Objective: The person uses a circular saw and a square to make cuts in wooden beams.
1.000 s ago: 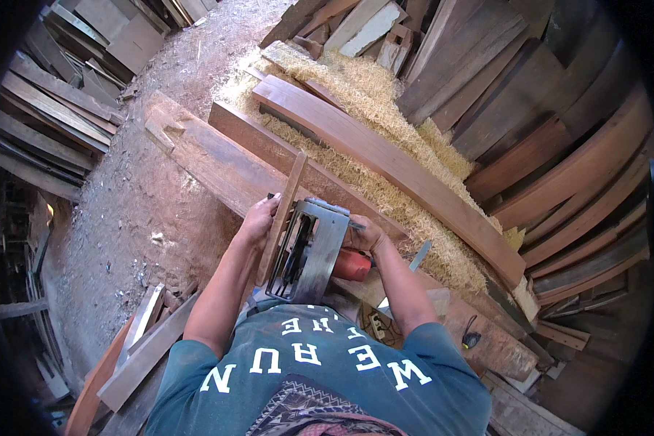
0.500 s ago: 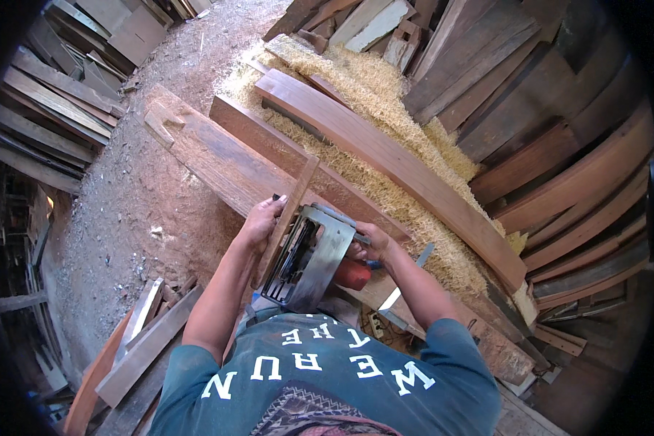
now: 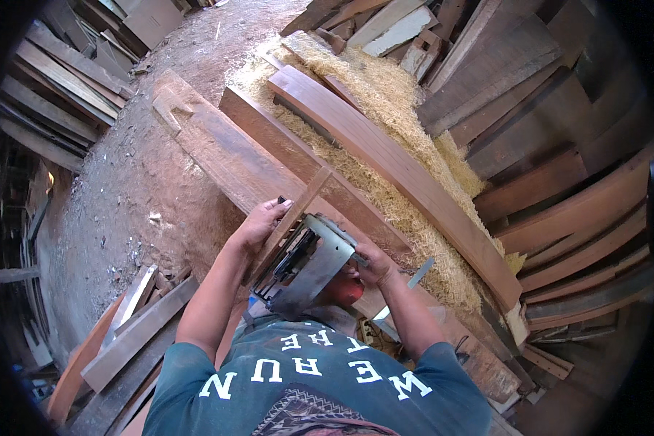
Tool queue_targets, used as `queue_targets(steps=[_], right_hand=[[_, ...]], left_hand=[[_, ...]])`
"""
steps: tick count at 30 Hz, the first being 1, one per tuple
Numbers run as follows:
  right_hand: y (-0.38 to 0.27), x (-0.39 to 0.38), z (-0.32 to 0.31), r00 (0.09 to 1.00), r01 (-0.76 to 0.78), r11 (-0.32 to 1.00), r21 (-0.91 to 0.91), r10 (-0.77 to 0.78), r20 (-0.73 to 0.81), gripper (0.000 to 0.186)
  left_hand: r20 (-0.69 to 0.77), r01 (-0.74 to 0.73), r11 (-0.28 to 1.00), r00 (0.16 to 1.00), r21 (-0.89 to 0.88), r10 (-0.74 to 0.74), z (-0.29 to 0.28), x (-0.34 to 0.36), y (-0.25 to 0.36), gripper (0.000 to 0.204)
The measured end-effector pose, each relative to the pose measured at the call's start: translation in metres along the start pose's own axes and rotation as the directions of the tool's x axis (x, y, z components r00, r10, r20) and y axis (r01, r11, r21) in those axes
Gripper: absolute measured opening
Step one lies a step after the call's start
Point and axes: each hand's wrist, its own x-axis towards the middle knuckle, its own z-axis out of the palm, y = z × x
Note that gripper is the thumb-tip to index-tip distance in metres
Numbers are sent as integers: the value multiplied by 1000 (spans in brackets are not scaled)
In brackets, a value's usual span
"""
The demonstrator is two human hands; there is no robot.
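A power tool (image 3: 309,265) with a grey metal base plate and a red body is held up before my chest, its slotted underside showing; I cannot make out its exact kind. A straight wooden strip (image 3: 298,209) lies slantwise along the left side of that base. My left hand (image 3: 264,224) is closed at the strip, with a small dark piece at the fingertips. On the other side, my right hand (image 3: 373,263) grips the tool by its right edge, some fingers hidden behind the metal. Just beyond lies a thick plank (image 3: 225,152) with a notch cut near its far end.
Further right rest a second board (image 3: 269,131) and a long reddish beam (image 3: 400,171), among pale wood shavings (image 3: 370,80). A metal square (image 3: 420,272) is near my right forearm. Timber stacks (image 3: 574,182) line the right side, with offcuts (image 3: 134,341) at lower left.
The tool and strip have tilted a little, their upper end leaning further right. Both hands keep their hold. The whole view has shifted slightly.
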Motion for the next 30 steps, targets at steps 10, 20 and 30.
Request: queue_targets(steps=[10, 20, 30], right_hand=[[-2, 4, 7, 996, -35, 997, -65, 40, 81, 35], [-5, -7, 1, 922, -381, 925, -8, 380, 68, 41], [3, -17, 14, 960, -277, 957, 82, 280, -20, 33]], left_hand=[[-14, 6, 995, 1000, 102, -5, -10, -2, 0, 24], [-10, -2, 995, 1000, 101, 3, -10, -9, -7, 21], [10, -4, 987, 1000, 161, 3, 8, -21, -5, 20]])
